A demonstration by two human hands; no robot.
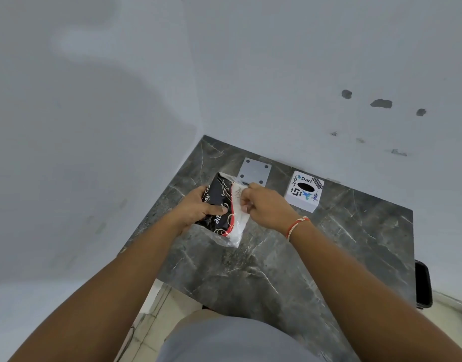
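A black plastic packet (220, 202) with white scroll print, red trim and a clear end holding white tissue lies on the dark marble tabletop (290, 257). My left hand (198, 209) grips the packet's left side, thumb laid across its printed face. My right hand (266, 206) pinches the clear wrap at the packet's right edge. A red and white thread band circles my right wrist.
A white cube-shaped tissue box (304, 192) with stickers and a black oval slot stands right of my hands. A grey metal plate (254, 170) with several holes lies by the wall. White walls close the table's back and left. A black object (423, 283) sits at the right edge.
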